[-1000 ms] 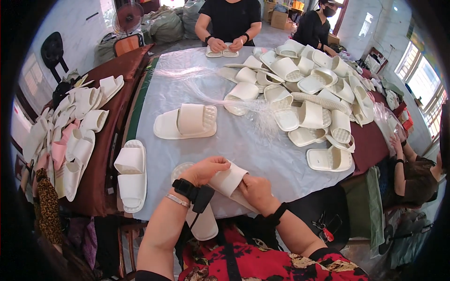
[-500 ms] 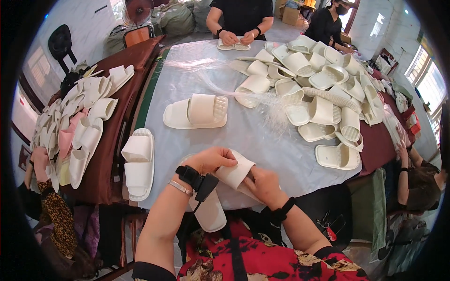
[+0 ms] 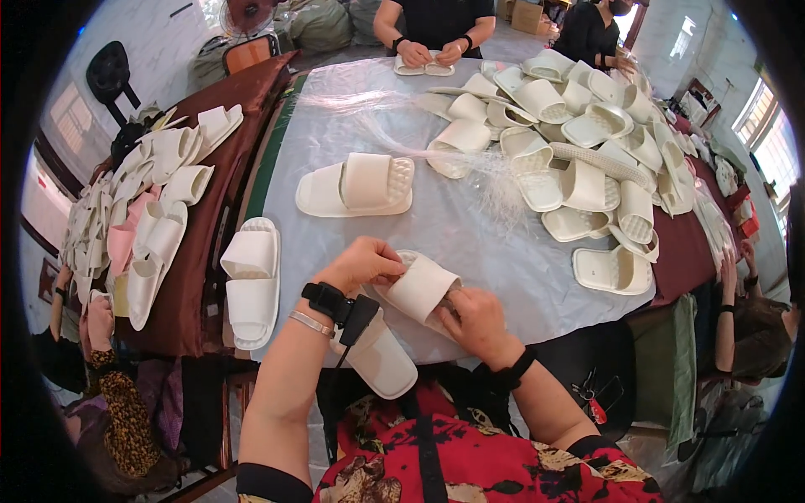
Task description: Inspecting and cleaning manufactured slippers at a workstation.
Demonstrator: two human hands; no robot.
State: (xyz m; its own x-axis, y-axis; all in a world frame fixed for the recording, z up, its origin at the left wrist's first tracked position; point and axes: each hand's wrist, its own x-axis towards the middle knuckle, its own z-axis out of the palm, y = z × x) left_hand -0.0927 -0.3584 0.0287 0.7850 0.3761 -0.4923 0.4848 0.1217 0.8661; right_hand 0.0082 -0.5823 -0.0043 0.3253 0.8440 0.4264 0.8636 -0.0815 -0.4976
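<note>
A cream slide sandal (image 3: 402, 323) is held at the near table edge, its strap gripped by the curled fingers of the left hand (image 3: 362, 263); the right hand (image 3: 476, 321) is closed on its far side. Beyond the fingertips, one finished-looking pair (image 3: 356, 186) lies flat; a loose heap (image 3: 587, 142) farther right appears still to be handled.

packages: brown cardboard box (image 3: 527, 15) | far floor, beyond table
</note>
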